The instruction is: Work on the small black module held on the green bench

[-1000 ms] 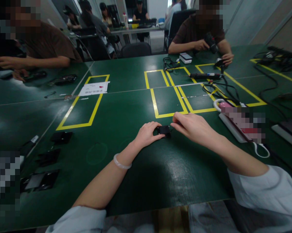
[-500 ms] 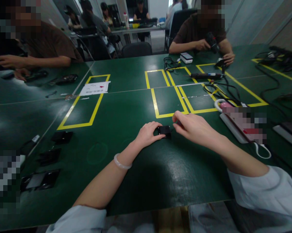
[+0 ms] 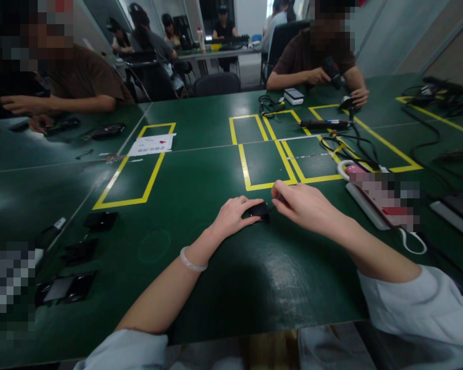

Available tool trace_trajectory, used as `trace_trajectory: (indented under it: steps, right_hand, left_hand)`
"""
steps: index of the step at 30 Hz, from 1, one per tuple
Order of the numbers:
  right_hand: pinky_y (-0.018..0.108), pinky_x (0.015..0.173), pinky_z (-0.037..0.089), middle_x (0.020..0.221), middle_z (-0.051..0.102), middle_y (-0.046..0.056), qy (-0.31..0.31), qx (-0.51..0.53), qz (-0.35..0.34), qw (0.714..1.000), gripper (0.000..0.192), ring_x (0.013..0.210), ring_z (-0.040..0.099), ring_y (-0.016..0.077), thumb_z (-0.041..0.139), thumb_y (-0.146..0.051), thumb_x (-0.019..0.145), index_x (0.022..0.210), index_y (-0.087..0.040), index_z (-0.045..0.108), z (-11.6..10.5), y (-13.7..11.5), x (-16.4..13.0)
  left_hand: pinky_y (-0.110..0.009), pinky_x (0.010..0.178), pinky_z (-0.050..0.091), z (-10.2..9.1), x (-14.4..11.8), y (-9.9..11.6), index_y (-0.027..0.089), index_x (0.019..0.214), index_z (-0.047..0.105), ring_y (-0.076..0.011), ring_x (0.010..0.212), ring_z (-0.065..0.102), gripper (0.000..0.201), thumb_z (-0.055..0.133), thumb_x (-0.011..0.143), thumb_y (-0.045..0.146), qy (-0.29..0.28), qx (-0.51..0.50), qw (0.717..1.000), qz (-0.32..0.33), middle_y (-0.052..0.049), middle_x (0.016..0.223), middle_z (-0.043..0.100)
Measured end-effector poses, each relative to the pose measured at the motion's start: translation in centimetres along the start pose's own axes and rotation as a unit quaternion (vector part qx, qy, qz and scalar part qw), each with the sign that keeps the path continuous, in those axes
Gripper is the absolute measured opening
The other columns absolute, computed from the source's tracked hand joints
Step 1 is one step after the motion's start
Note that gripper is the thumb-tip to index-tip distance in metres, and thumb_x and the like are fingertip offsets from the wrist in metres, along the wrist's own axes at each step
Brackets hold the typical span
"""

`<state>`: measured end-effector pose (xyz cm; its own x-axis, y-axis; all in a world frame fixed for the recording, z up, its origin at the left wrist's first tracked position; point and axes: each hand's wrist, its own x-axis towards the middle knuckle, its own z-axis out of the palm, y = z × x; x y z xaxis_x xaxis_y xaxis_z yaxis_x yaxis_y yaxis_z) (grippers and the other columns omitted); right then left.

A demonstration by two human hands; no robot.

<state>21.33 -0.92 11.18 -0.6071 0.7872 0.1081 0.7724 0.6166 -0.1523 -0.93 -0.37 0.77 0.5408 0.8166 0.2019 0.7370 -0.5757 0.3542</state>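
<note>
On the green table, my left hand (image 3: 231, 217) grips a small black box-shaped part (image 3: 259, 210), thumb along its near side and fingers over its far side. Close to the part's right end, my right hand (image 3: 302, 204) is closed in a pinch. A thin dark strand or tip shows between its fingertips and the part, too small to name. Further left on the table lie several black parts: a small block (image 3: 100, 221), a dark bracket-like piece (image 3: 80, 251) and a flat black piece with a grey middle (image 3: 66, 288).
Yellow tape outlines (image 3: 247, 174) mark the table (image 3: 200, 180). A paper sheet (image 3: 152, 144) lies at left. A pink-and-white object (image 3: 381, 198), black cables (image 3: 364, 146) and a pen-like black tool (image 3: 323, 124) are at right. Across the table, a person holds a power drill (image 3: 332, 72).
My left index finger reaches a little further over the black part. My right hand keeps its pinch beside it. The whole view has shifted slightly.
</note>
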Motion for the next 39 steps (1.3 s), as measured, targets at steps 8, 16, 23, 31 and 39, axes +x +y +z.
trace_trajectory:
  steps: [8,16,23,31,39]
  right_hand:
    - [0.026,0.056,0.026,0.076,0.065,0.003,-0.006,-0.001,-0.011,1.0,0.016,0.067,0.06,0.0181,0.04,-0.034,0.093,0.094,-0.021,0.049,0.1,0.0,0.2]
    - [0.026,0.054,0.025,0.077,0.065,0.003,-0.007,0.0,-0.009,1.0,0.015,0.066,0.059,0.0176,0.038,-0.027,0.092,0.101,-0.02,0.048,0.1,-0.1,0.8]
    - [0.026,0.054,0.025,0.075,0.064,0.002,-0.024,0.014,-0.007,1.0,0.012,0.063,0.056,0.0161,0.04,-0.026,0.087,0.095,-0.021,0.049,-0.5,0.2,1.1]
    - [0.026,0.055,0.027,0.07,0.06,0.0,-0.028,0.028,-0.001,0.999,0.011,0.061,0.054,0.016,0.04,-0.028,0.088,0.092,-0.022,0.048,-0.2,0.1,1.5]
    - [0.025,0.053,0.028,0.068,0.061,0.001,-0.012,0.025,-0.001,1.0,0.016,0.059,0.055,0.0162,0.041,-0.035,0.092,0.089,-0.022,0.049,0.5,0.2,1.7]
  left_hand:
    - [-0.032,0.081,0.043,-0.1,0.2,0.1,0.031,0.134,0.047,-0.0199,0.091,0.056,0.05,0.048,0.09,0.053,-0.008,0.008,1.0,0.004,-0.004,0.101,0.057]
    - [-0.035,0.085,0.044,-0.2,-0.1,0.3,0.03,0.134,0.046,-0.0212,0.096,0.056,0.048,0.049,0.09,0.051,-0.01,0.01,1.0,-0.002,-0.005,0.105,0.056]
    - [-0.036,0.087,0.044,-0.4,-0.2,0.7,0.025,0.12,0.053,-0.0223,0.099,0.057,0.039,0.055,0.088,0.046,0.015,-0.024,0.999,-0.025,-0.005,0.107,0.059]
    - [-0.036,0.086,0.044,-0.2,-0.6,0.1,0.022,0.116,0.053,-0.0223,0.1,0.057,0.036,0.054,0.089,0.045,0.024,-0.039,0.999,-0.03,-0.005,0.109,0.06]
    - [-0.036,0.086,0.044,-0.1,-0.7,-0.4,0.023,0.118,0.052,-0.0222,0.1,0.057,0.039,0.052,0.089,0.049,0.015,-0.048,0.998,-0.034,-0.006,0.111,0.059]
